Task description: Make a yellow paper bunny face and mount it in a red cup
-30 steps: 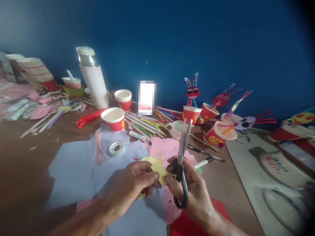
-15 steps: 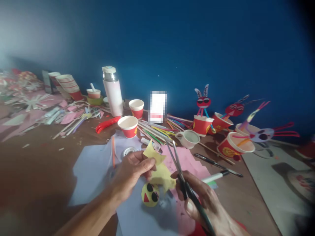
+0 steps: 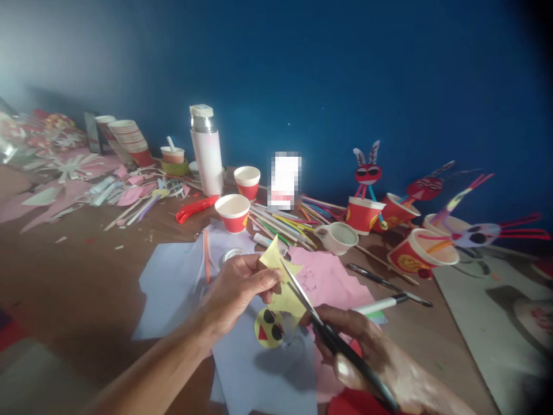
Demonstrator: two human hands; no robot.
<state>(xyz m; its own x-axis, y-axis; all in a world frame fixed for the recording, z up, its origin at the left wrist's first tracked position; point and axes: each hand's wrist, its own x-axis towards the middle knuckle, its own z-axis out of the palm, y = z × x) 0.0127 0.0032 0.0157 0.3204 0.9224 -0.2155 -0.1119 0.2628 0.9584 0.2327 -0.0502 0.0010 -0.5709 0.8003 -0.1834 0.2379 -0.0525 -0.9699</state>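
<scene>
Between thumb and fingers my left hand (image 3: 248,285) pinches a yellow piece of paper (image 3: 287,297) with jagged edges. My right hand (image 3: 358,346) is closed around black-handled scissors (image 3: 311,308). Their blades point up and left and lie across the yellow paper, close to my left fingertips. Just below the paper, a yellow paper disc (image 3: 268,328) with black eyes and a red triangle rests on pale blue paper (image 3: 259,380). Pink paper (image 3: 324,276) lies partly under my right hand.
Red paper cups (image 3: 233,213), a white flask (image 3: 207,153) and coloured sticks (image 3: 285,225) stand or lie behind. To the right are a marker (image 3: 380,304), a black pen (image 3: 389,284) and cups with paper insect figures (image 3: 367,173). Paper scraps (image 3: 133,193) cover the left back.
The scissors have swung left, and their blades now cross the yellow paper instead of standing apart from it. The view has shifted slightly. My left hand keeps its pinch.
</scene>
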